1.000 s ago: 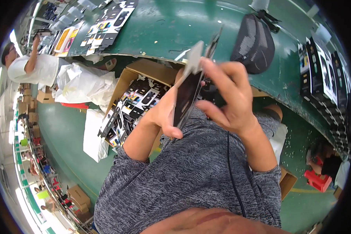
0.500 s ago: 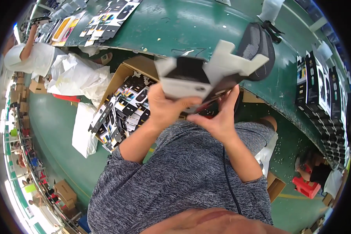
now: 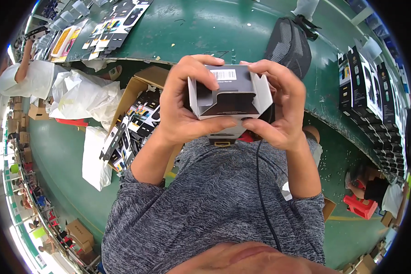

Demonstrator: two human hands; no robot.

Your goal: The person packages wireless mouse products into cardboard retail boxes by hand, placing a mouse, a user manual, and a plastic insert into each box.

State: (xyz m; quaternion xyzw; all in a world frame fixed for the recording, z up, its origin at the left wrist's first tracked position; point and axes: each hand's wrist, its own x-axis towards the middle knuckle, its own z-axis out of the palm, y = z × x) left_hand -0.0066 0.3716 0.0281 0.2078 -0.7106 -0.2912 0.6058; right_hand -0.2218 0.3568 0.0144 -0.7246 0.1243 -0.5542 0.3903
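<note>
Between my hands is a black-and-white carton box [image 3: 233, 109] with its upper end open and flaps standing up. My left hand [image 3: 180, 98] grips its left side, thumb along the front edge and fingers over the back panel. On the other side my right hand [image 3: 283, 102] holds it the same way, thumb on the front near the left thumb. A white label shows on the dark back panel. The lower part of the box hangs above my lap, and whatever is inside cannot be made out.
A green workbench [image 3: 201, 36] runs across the front, bearing a dark grey case [image 3: 290, 45], flat printed cartons [image 3: 116, 27] and stacked boxes [image 3: 367, 86]. A large cardboard box [image 3: 137, 89] full of folded cartons stands at my left. Another person [image 3: 25, 77] is at far left; a red stool [image 3: 358, 206] is at right.
The box has turned upright, its open end now facing me, and its side flaps have come inward. Both hands have shifted to matching grips on its two sides.
</note>
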